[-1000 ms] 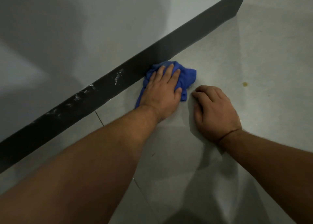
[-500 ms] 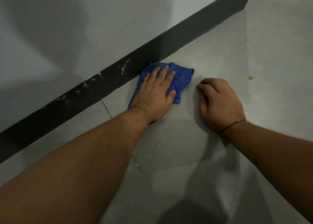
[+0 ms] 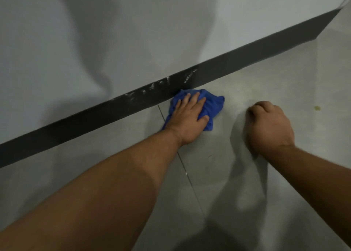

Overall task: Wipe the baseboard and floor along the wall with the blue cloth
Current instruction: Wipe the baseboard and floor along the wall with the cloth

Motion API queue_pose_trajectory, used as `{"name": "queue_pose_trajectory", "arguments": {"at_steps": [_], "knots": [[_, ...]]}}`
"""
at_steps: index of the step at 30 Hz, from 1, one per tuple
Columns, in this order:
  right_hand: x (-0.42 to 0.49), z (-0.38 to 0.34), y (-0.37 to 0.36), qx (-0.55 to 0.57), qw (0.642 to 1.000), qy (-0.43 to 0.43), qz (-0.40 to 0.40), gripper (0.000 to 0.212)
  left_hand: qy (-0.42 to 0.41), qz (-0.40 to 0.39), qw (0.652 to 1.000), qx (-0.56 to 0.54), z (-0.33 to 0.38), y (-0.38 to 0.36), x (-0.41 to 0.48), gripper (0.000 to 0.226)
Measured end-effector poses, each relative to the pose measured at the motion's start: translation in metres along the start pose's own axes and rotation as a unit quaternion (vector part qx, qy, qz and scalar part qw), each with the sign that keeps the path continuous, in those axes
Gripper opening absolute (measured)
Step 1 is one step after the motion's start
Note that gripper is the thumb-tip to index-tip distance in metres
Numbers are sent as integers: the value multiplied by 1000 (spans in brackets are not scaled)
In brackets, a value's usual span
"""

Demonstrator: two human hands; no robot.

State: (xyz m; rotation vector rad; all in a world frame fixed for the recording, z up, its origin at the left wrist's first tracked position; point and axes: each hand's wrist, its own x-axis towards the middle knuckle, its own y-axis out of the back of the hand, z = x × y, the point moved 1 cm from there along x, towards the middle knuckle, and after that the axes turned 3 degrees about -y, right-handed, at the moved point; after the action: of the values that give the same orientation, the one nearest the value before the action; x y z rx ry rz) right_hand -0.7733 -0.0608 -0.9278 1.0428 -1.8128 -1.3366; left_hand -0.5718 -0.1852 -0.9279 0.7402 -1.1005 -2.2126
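A crumpled blue cloth (image 3: 214, 103) lies on the grey tiled floor (image 3: 237, 174), its far edge touching the dark baseboard (image 3: 95, 116). My left hand (image 3: 188, 120) presses flat on the cloth with fingers spread, pointing at the baseboard. White smears (image 3: 161, 85) mark the baseboard just left of and above the cloth. My right hand (image 3: 269, 126) rests on the floor to the right of the cloth as a closed fist, holding nothing.
A pale wall (image 3: 133, 32) rises above the baseboard. A grout line (image 3: 182, 161) runs from the baseboard under my left wrist toward me. A small yellowish stain (image 3: 317, 108) sits on the floor at the far right. The baseboard ends at a corner (image 3: 326, 22) upper right.
My left hand has slid the cloth leftward along the baseboard, close to the grout line and under the white smears. My right fist stays planted on the floor.
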Motion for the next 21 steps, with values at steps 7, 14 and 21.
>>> {"name": "queue_pose_trajectory", "arguments": {"at_steps": [7, 14, 21], "knots": [[-4, -145, -11, 154, 984, 84, -28, 40, 42, 215, 975, -32, -55, 27, -97, 35], [17, -183, -42, -19, 990, 1, -142, 86, 78, 178, 977, 92, -101, 11, -141, 49], [40, -153, -39, 197, 972, -122, -37, 18, 80, 179, 975, 107, -104, 12, -140, 61]]}}
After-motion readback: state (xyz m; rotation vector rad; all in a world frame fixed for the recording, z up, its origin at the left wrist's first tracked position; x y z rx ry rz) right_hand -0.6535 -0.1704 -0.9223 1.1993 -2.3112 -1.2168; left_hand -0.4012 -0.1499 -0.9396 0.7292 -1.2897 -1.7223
